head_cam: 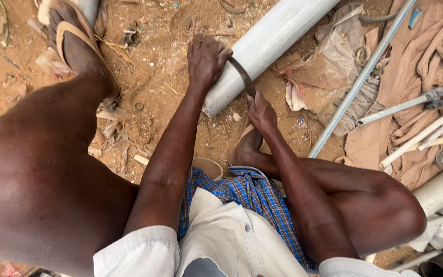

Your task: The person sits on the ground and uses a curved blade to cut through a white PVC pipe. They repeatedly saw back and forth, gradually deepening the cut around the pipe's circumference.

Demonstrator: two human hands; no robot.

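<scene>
A thick white plastic pipe [267, 43] lies slanted on the sandy ground, its cut end near the middle of the head view. A thin dark blade [243, 76] curves across the pipe close to that end. My left hand [206, 59] is closed on the blade's upper end, resting against the pipe's left side. My right hand [261, 114] grips the blade's lower end just below the pipe. I sit on the ground with my left leg stretched out and my right leg folded, its foot under the pipe's end.
A thin white pipe [362, 79] runs diagonally at right over crumpled paper sacks [329, 72]. More pipes and brown cloth [416, 118] lie at far right. My left foot in a sandal [75, 41] rests at top left. Scraps litter the sand.
</scene>
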